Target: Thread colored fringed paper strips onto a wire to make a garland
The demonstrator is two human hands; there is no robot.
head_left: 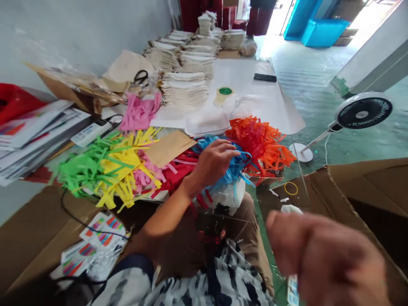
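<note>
Nearest of all, the person's right hand [325,259] blurs across the lower right, fingers curled; I can't tell whether they grip anything. Their left hand [213,163], fingers bent, rests on blue strips [237,170] at the centre of the frame, and whether it pinches any I can't tell. Just behind sits a shallow translucent tray [207,123]. At lower right, an open cardboard box [366,176] bears a yellow rubber band [296,190] on its flap, its inside too dark to read. Upper right stands a blue bin [323,35], contents hidden.
</note>
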